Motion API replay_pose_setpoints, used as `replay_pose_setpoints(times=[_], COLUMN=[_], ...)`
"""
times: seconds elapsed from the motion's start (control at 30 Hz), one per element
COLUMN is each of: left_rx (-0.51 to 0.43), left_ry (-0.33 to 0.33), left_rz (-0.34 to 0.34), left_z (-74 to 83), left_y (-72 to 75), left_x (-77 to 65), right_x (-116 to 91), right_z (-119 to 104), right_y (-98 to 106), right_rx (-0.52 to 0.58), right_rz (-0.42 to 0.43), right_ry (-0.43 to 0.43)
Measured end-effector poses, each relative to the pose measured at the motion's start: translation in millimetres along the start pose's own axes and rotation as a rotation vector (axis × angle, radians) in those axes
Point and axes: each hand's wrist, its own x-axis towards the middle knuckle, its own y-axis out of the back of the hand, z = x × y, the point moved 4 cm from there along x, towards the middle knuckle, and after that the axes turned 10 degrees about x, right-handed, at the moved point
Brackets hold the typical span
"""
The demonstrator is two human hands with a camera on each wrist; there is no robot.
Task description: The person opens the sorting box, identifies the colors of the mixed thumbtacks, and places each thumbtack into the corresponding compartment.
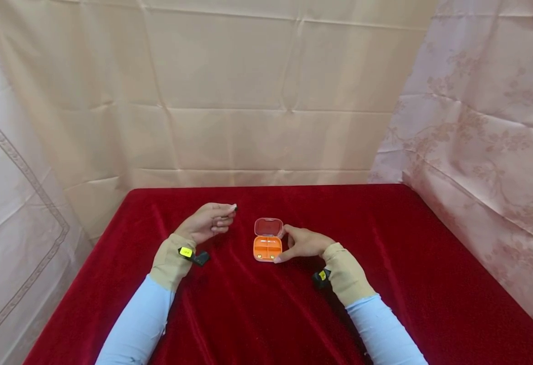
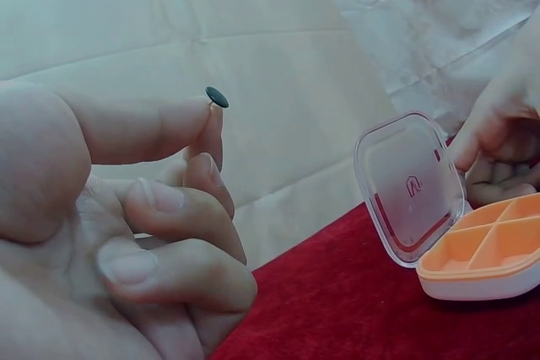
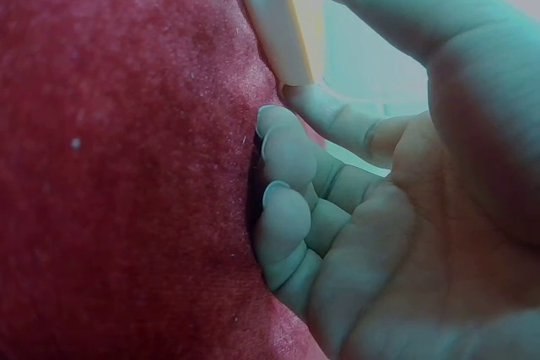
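Note:
My left hand (image 1: 209, 220) is raised left of the pill box and pinches a small dark disc (image 2: 218, 97) between thumb and index fingertip. Its other fingers are curled in toward the palm. The orange pill box (image 1: 267, 248) lies on the cloth with its clear lid (image 1: 268, 227) swung back. Dividers split its inside into compartments, and two small yellowish spots show along the near edge. From the right side my right hand (image 1: 307, 242) grips the box between thumb and index finger. In the right wrist view its remaining fingers (image 3: 287, 221) curl against the cloth.
A red velvet cloth (image 1: 230, 314) covers the table, with some creases. Beige curtain (image 1: 266, 91) hangs behind the far edge, and patterned pale curtains (image 1: 490, 126) stand on both sides. Dark straps with yellow tags (image 1: 186, 252) sit at both wrists.

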Motion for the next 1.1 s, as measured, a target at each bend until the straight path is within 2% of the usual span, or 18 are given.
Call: replay_pose_setpoints(times=[0.33,0.67,0.9,1.1], left_rx=[0.005,0.029,0.075,0.074], left_ry=[0.007,-0.014,-0.005,-0.007], left_rz=[0.012,-0.017,-0.017,-0.033], left_z=[-2.6,-2.9,-8.5,-12.0], left_y=[-1.1,-5.0,-7.0,-9.7], left_x=[0.5,2.6,4.6,5.7], right_x=[0.6,0.5,2.0,1.5], right_z=[0.7,1.9,2.3,1.4], right_y=[-0.9,1.6,1.6,0.4], right_rx=[-0.007,-0.007,-0.010,0.000], right_rz=[0.001,0.009,0.006,0.000], right_ry=[-0.009,-0.025,-0.024,-0.021])
